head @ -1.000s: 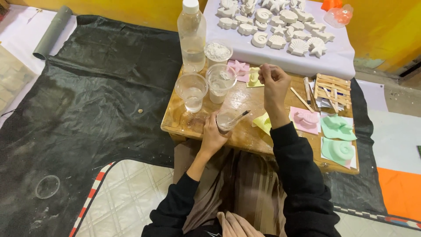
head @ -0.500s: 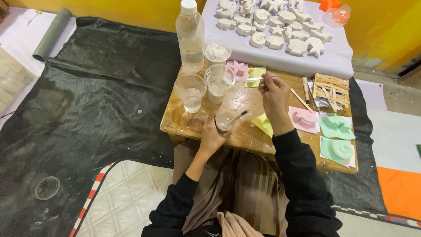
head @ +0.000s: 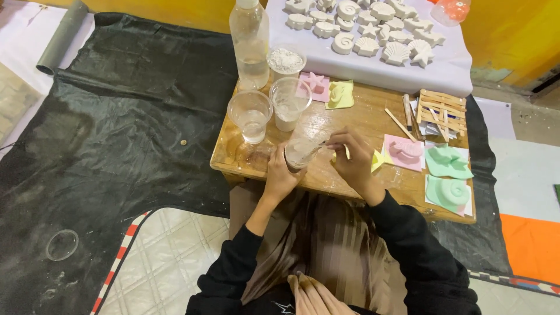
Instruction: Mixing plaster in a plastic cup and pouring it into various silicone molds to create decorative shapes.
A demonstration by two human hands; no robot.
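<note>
My left hand [head: 281, 175] grips a clear plastic cup [head: 304, 147] that is tilted toward the right over the small wooden table [head: 373, 116]. My right hand [head: 353, 157] is just right of the cup's mouth and pinches a thin wooden stick between its fingers. Behind the cup stand two more clear cups: one [head: 250, 115] holds a little water, the other [head: 290, 102] holds white paste. A yellow mould [head: 379, 158] lies partly under my right hand.
A clear water bottle [head: 249, 42] and a small cup of white powder [head: 286, 60] stand at the table's back. Pink, yellow and green moulds and a pile of wooden sticks [head: 438, 109] lie to the right. White plaster casts [head: 373, 26] rest on a white sheet. Black plastic sheet [head: 116, 116] covers the floor.
My right hand came down from near the yellow mould at the back to the cup's mouth. My left hand has tilted the cup toward it.
</note>
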